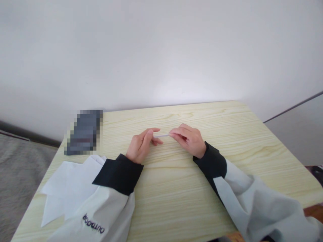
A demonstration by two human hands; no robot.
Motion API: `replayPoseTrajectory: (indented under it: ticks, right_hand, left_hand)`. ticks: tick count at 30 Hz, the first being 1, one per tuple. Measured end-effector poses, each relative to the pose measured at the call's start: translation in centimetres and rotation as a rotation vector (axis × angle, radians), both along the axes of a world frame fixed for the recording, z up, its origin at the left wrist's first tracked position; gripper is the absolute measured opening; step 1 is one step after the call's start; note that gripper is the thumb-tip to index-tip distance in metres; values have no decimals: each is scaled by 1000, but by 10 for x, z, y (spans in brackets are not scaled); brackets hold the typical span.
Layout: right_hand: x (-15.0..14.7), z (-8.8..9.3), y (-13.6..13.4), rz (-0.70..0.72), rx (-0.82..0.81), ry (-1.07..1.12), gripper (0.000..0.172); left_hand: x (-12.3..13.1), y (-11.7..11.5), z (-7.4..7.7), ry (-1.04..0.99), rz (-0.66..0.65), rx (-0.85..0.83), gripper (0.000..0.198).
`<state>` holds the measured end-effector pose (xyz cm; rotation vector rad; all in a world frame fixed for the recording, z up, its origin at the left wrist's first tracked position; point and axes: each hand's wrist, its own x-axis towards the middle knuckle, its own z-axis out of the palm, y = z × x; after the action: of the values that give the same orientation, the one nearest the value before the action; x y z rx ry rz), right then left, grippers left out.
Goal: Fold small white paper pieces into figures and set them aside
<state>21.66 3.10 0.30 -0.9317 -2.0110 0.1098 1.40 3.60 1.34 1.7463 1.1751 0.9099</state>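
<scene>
A thin white strip, perhaps rolled paper (162, 135), is stretched between both hands just above the light wooden table (202, 188). My left hand (141, 145) pinches its left end between thumb and fingertips. At the strip's right end my right hand (188, 139) has its fingers closed on it. Both wrists rest on the tabletop, in black cuffs and pale sleeves.
Several white paper sheets (66, 188) lie fanned at the table's near left, partly under my left sleeve. A dark flat object, blurred out (83, 131), sits at the far left corner. A white wall rises behind the table's far edge.
</scene>
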Motion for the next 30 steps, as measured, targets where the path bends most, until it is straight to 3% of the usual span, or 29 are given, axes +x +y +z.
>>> replayPoseTrajectory:
  ticks: [5,9,16,22,26,30]
  right_hand:
    - [-4,-2,-2,77,-5,-18,13]
    - [-7,-2,-3,120,-118,64,13]
    - [-7,-4,-2,34,-321,174,24]
    - [-8,-1,-3,77,-330,111,10]
    - [-9,1,-4,112,-281,-1,12]
    - [-10,2,-4,95,-228,-32,15]
  left_hand:
    - [1,0,3,91,-42,16,38]
    - [0,3,-1,164,2,116,37]
    - [-1,4,-3,171,-11,227,29]
    - [-1,4,-1,207,-44,322,21]
    - [-2,4,-2,193,-149,458,14]
    - [-2,3,-3,257,-106,556,16]
